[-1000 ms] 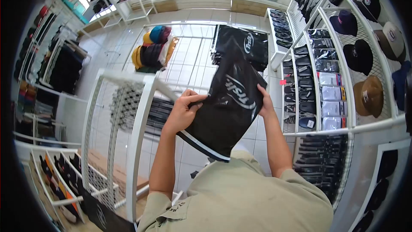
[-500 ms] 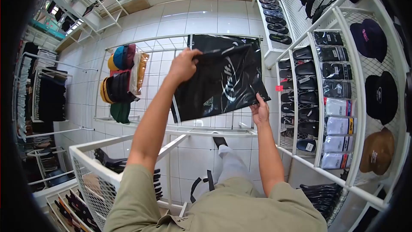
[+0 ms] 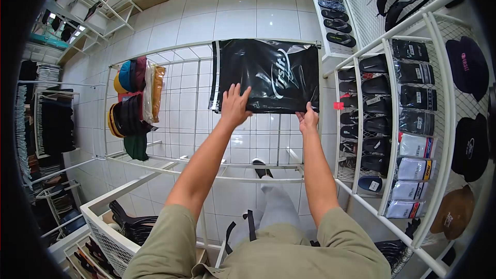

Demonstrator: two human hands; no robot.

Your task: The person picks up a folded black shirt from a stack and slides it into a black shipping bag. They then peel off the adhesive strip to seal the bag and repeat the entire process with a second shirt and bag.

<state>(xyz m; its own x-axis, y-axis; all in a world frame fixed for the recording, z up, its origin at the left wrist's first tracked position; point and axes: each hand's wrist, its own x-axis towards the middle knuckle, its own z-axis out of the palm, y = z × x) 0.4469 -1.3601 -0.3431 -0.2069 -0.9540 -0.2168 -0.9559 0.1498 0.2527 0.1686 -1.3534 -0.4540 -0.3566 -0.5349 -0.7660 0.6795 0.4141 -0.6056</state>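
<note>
A glossy black plastic bag (image 3: 248, 67) with white script lettering lies flat at the right end of a low white wire-grid rack (image 3: 178, 90). Layered edges along its left side suggest more black plastic beneath. My left hand (image 3: 236, 106) rests open, fingers spread, over the bag's near edge, left of centre. At the near right corner, my right hand (image 3: 309, 119) pinches the edge, thumb on top; the fingers are partly hidden.
Several caps (image 3: 129, 106) and plastic-wrapped packs (image 3: 155, 90) sit at the rack's left end. On the right, white shelving holds shoes (image 3: 375, 104), packaged socks (image 3: 415, 144) and bucket hats (image 3: 469, 147). Sandals (image 3: 336, 26) line a bench behind. Black hangers (image 3: 132, 222) fill a near-left basket.
The raised, tilted bag has come down flat and square on the rack. My left hand has let go of its upper left part and moved nearer to me, opening on the near edge.
</note>
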